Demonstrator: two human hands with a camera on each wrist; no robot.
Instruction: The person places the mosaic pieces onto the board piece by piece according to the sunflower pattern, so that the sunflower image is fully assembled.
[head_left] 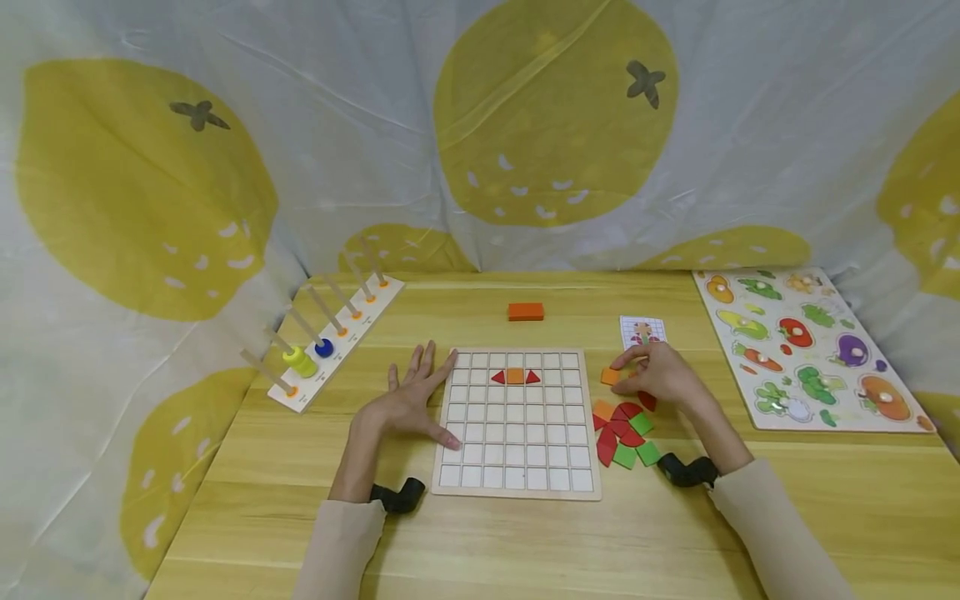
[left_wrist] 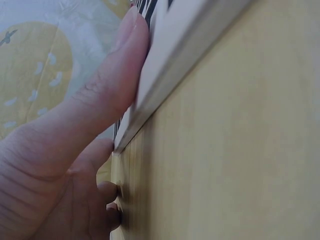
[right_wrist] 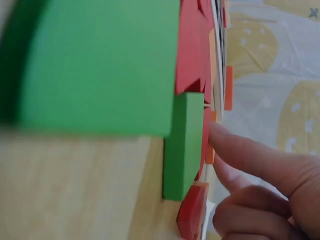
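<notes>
The right hand (head_left: 658, 377) pinches an orange tile (head_left: 609, 377) just right of the board (head_left: 516, 457), near red and green pieces (head_left: 625, 456); the left hand (head_left: 408, 402), fingers spread, rests on the board's left edge. On its grid, two red triangles (head_left: 533, 377) flank an orange square (head_left: 515, 376).

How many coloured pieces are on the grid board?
3, side by side near the far edge of the board: a red triangle, an orange square in the middle, and another red triangle to its right. The left hand seems to hide none.
</notes>
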